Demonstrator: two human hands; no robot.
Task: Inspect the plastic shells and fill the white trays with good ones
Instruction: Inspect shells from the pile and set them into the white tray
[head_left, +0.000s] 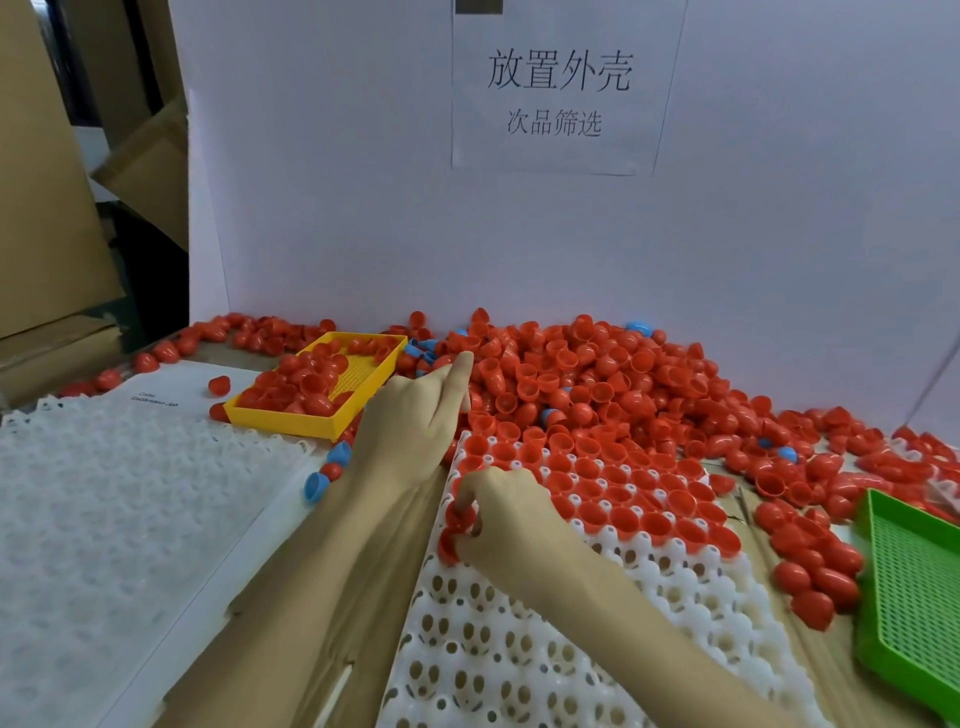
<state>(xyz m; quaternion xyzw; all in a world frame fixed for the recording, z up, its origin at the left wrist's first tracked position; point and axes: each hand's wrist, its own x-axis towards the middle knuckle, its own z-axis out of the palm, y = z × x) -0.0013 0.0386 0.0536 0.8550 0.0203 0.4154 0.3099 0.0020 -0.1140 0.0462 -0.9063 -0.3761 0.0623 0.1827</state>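
Observation:
A big heap of red plastic shells (597, 379) lies along the white back wall, with a few blue ones mixed in. In front of it a white tray (519, 649) has its far rows filled with red shells (623, 493) and its near holes empty. My right hand (498, 514) is at the tray's left edge, fingers closed on a red shell (460, 519). My left hand (415, 415) reaches toward the heap with the index finger stretched out; what its curled fingers hold is hidden.
A yellow basket (311, 421) with red shells stands left of the heap. A stack of empty white trays (104, 519) fills the left. A green basket (914, 582) sits at the right edge, loose red shells beside it. Cardboard boxes (47, 208) stand at far left.

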